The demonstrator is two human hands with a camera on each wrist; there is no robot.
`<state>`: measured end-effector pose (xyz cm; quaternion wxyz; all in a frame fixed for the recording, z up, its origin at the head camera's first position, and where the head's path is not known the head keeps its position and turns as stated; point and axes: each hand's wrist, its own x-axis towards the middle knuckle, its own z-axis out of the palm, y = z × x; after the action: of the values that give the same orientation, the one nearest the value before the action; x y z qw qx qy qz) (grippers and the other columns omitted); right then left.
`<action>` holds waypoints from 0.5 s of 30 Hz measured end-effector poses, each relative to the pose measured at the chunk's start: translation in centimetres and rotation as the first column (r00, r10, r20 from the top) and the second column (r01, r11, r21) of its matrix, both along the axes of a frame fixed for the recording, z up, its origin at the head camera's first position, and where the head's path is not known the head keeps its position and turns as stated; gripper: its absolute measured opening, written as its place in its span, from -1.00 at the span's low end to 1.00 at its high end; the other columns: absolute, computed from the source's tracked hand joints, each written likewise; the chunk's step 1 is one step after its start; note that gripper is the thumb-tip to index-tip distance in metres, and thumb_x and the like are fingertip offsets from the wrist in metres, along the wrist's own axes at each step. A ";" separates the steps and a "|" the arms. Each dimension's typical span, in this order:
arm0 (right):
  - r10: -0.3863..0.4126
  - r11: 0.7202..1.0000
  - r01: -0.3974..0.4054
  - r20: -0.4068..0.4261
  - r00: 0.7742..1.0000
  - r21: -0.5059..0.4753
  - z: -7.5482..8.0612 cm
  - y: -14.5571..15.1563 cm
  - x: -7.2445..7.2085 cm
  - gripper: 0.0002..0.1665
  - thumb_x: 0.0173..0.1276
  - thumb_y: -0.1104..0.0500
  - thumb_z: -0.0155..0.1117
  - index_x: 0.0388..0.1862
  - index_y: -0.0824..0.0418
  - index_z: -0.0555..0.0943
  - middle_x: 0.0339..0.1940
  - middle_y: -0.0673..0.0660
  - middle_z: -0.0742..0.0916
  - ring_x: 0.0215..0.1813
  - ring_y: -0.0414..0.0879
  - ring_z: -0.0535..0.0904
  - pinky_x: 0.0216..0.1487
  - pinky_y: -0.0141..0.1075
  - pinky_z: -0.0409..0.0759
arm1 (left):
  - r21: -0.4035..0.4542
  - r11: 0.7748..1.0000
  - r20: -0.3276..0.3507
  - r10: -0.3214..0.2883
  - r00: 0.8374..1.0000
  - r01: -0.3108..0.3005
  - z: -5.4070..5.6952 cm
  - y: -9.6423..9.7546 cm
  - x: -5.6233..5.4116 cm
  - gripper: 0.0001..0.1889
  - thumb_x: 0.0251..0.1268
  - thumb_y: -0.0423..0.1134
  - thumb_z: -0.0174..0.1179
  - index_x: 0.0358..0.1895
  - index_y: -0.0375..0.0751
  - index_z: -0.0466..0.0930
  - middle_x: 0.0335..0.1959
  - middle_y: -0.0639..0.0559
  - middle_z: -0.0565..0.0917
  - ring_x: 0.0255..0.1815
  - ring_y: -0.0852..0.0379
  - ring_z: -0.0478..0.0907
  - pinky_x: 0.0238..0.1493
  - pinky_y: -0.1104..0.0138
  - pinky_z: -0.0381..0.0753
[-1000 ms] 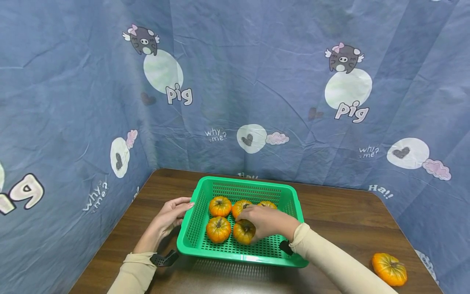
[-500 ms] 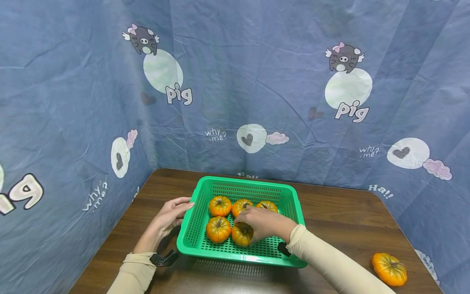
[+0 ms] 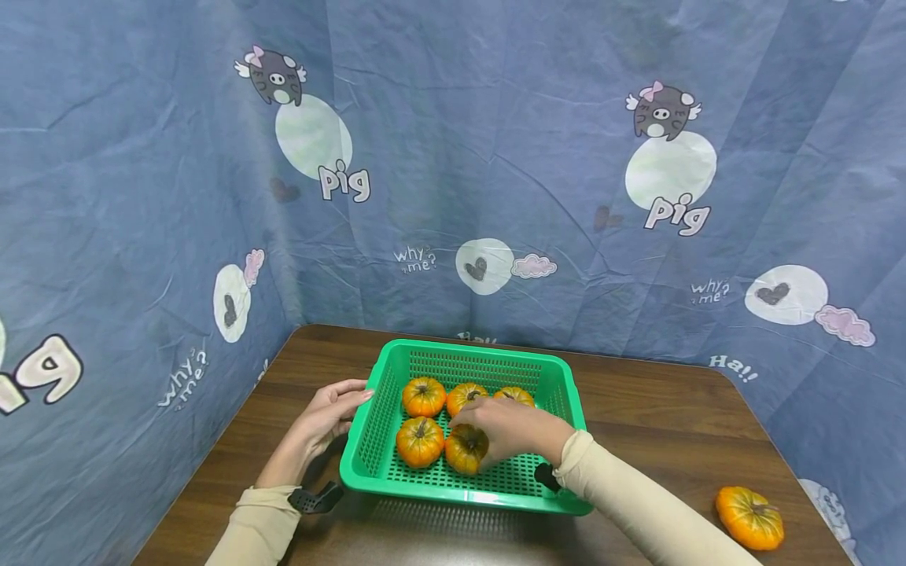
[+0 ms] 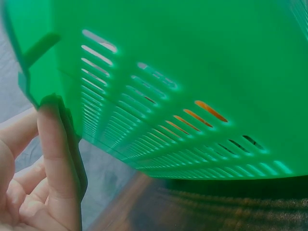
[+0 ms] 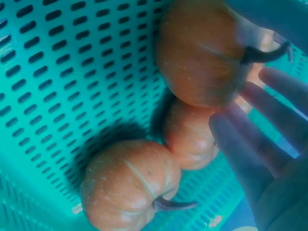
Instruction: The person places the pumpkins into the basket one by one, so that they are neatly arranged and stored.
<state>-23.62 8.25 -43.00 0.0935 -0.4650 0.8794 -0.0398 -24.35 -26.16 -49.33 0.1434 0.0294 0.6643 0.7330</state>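
A green plastic basket [image 3: 474, 497] with slotted walls stands on the table, several small orange pumpkins inside. My left hand [image 3: 331, 413] holds the basket's left rim; in the left wrist view, fingers [image 4: 57, 159] meet the edge under the rim. Inside the basket, my right hand [image 3: 513, 428] grips the front middle pumpkin [image 3: 463, 454] from above and the right. The right wrist view shows this pumpkin [image 5: 202, 53] between thumb and fingers. To its left sits another pumpkin [image 3: 421, 442]. Behind them are a left pumpkin [image 3: 424, 396], a middle one [image 3: 463, 395] and a right one [image 3: 517, 395], partly hidden.
One more pumpkin [image 3: 750, 519] lies on the brown wooden table [image 3: 658, 424], near its right edge. A blue cloth [image 3: 453, 157] printed with pigs hangs behind the table and along its left side.
My right hand and the front middle pumpkin have shifted slightly left within the basket, then stayed nearly still. The left hand and the basket have not visibly moved.
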 end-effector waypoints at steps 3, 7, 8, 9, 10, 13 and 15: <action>-0.023 1.000 0.023 0.020 1.000 0.002 0.4 0.2 0.1 -0.18 0.12 -0.04 0.68 0.37 0.04 0.59 0.35 -0.01 0.66 0.28 -0.11 0.64 0.27 -0.23 0.68 | -0.010 1.000 -0.003 0.004 1.000 -0.004 -0.1 0.0 0.0 -0.55 0.54 -0.20 0.22 0.36 -0.30 0.44 -0.20 0.20 0.80 -0.27 0.25 0.79 -0.25 0.35 0.81; -0.067 0.998 0.067 0.047 0.997 0.003 0.9 0.9 0.3 -0.15 0.17 -0.07 0.65 0.43 0.04 0.55 0.43 0.04 0.62 0.38 -0.04 0.59 0.32 -0.17 0.66 | -0.016 1.000 -0.005 0.004 1.000 -0.004 -0.2 0.0 0.0 -0.53 0.54 -0.20 0.22 0.38 -0.32 0.42 -0.17 0.20 0.79 -0.26 0.27 0.79 -0.26 0.36 0.81; -0.077 0.997 0.077 0.049 0.996 0.001 1.0 1.1 0.5 -0.15 0.18 -0.07 0.65 0.43 0.04 0.55 0.44 0.05 0.61 0.39 -0.02 0.59 0.33 -0.16 0.66 | -0.014 1.000 -0.006 0.001 1.000 -0.001 -0.3 0.0 0.0 -0.52 0.54 -0.20 0.22 0.38 -0.33 0.41 -0.17 0.20 0.79 -0.25 0.27 0.79 -0.25 0.36 0.81; -0.083 0.996 0.084 0.049 0.995 -0.005 1.1 1.3 0.6 -0.16 0.18 -0.08 0.65 0.43 0.04 0.55 0.44 0.07 0.61 0.39 0.00 0.59 0.33 -0.14 0.66 | -0.013 1.000 -0.007 -0.002 1.000 0.002 -0.3 0.0 0.0 -0.52 0.55 -0.20 0.22 0.39 -0.34 0.41 -0.16 0.21 0.79 -0.25 0.27 0.79 -0.25 0.36 0.81; -0.091 0.996 0.092 0.045 0.995 -0.010 1.2 1.5 0.7 -0.16 0.18 -0.08 0.64 0.43 0.03 0.55 0.44 0.07 0.61 0.39 0.01 0.59 0.33 -0.12 0.66 | -0.012 1.000 -0.008 -0.003 1.000 0.003 -0.3 0.0 0.0 -0.51 0.55 -0.19 0.22 0.39 -0.34 0.40 -0.16 0.21 0.79 -0.25 0.27 0.79 -0.25 0.36 0.81; -0.108 0.994 0.109 0.033 0.994 -0.033 1.5 2.4 1.0 -0.18 0.18 -0.07 0.65 0.40 0.03 0.57 0.41 0.07 0.63 0.40 0.03 0.58 0.36 -0.06 0.63 | -0.013 1.000 -0.011 -0.003 1.000 0.003 -0.3 0.0 -0.1 -0.50 0.54 -0.19 0.22 0.39 -0.35 0.40 -0.18 0.20 0.79 -0.26 0.26 0.79 -0.26 0.37 0.80; -0.118 0.992 0.119 0.033 0.993 -0.050 1.6 2.9 1.2 -0.20 0.17 -0.07 0.65 0.38 0.03 0.58 0.38 0.04 0.65 0.40 0.02 0.57 0.37 -0.04 0.61 | -0.014 1.000 -0.012 -0.002 1.000 0.002 -0.3 -0.1 -0.1 -0.50 0.54 -0.19 0.22 0.39 -0.35 0.40 -0.19 0.20 0.80 -0.27 0.26 0.79 -0.27 0.37 0.80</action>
<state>-22.38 11.14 -41.39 0.0921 -0.4136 0.9027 -0.0749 -24.45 -26.26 -49.60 0.1403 0.0335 0.6704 0.7279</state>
